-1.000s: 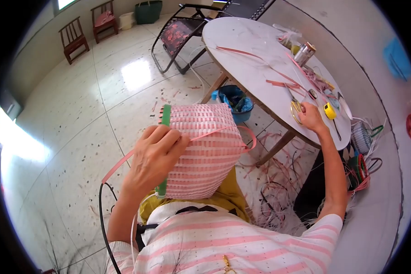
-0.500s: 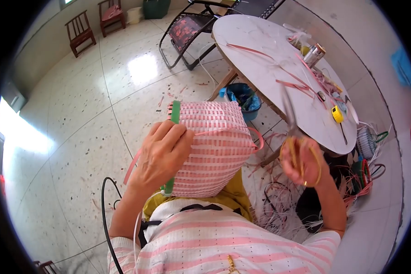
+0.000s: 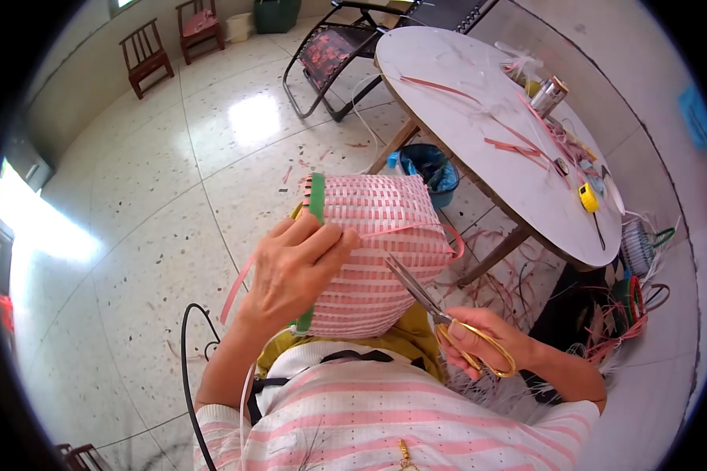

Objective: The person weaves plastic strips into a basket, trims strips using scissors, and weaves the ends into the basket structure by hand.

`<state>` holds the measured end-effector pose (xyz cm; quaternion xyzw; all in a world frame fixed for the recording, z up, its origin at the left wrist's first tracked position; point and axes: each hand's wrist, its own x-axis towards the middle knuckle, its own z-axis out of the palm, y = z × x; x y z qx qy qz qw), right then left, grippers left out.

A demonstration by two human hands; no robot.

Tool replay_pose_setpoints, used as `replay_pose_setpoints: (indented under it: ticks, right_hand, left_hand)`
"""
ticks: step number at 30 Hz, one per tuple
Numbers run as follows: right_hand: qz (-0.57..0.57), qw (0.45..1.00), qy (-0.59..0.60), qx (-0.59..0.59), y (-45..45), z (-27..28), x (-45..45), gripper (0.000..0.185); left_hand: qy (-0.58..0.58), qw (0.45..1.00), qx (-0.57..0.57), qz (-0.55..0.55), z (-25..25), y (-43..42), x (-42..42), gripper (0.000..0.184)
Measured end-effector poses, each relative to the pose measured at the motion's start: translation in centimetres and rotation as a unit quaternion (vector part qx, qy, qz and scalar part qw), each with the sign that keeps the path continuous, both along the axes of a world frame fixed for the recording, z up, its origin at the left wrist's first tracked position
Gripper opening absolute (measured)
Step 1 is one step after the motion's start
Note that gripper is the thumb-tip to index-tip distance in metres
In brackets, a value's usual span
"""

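A pink and white woven basket (image 3: 377, 275) lies on its side across my lap, its green rim band (image 3: 316, 196) facing left. My left hand (image 3: 294, 263) is closed over the rim, gripping the basket near a loose pink strip (image 3: 393, 230) that runs along its side and loops out at the right end. Another end of pink strip (image 3: 236, 290) hangs left of the hand. In my right hand (image 3: 479, 341) are scissors (image 3: 428, 298) with gold handles, blades slightly apart and pointing up-left in front of the basket's side.
An oval white table (image 3: 479, 94) stands at right, with pink strips, a can (image 3: 548, 96) and a yellow tape measure (image 3: 587, 196) on it. A lined bin (image 3: 432, 173) stands beneath its edge. Strip scraps litter the floor. A folding recliner (image 3: 334, 55) stands behind.
My right hand has come down and left from beside the table, bringing the scissors close to the basket. The left hand keeps its hold; the whole view has shifted slightly.
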<state>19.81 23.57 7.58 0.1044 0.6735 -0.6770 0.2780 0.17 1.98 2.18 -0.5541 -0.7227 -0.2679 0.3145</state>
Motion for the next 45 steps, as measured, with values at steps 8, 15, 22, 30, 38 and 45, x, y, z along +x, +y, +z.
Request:
replay_pose_setpoints:
  ticks: [8,15,22,30,38,45]
  right_hand:
    - [-0.006,0.999,0.003,0.034,-1.2,0.5,-2.4,0.041]
    - [-0.050,0.999,0.002,0.008,-2.7,-0.3,-2.9,0.043]
    - [-0.051,0.999,-0.002,0.002,-3.1,-0.3,-2.7,0.038]
    - [-0.115,0.989,0.079,0.048,-2.7,1.8,-2.9,0.023]
    - [-0.145,0.972,0.185,-0.020,-3.4,0.8,-6.2,0.016]
    - [-0.226,0.928,0.296,0.037,1.1,1.4,-6.7,0.007]
  left_hand:
    - [0.041,0.999,-0.022,-0.019,0.5,-0.1,0.5,0.034]
    - [0.047,0.998,-0.026,-0.013,0.1,-0.1,0.8,0.040]
    - [0.046,0.998,-0.038,-0.015,0.5,-0.2,1.0,0.034]
    - [0.040,0.999,-0.007,-0.031,0.6,-0.3,0.8,0.034]
    - [0.139,0.975,0.056,-0.161,0.8,0.5,1.6,0.025]
    - [0.143,0.973,0.179,-0.013,0.5,2.1,1.8,0.037]
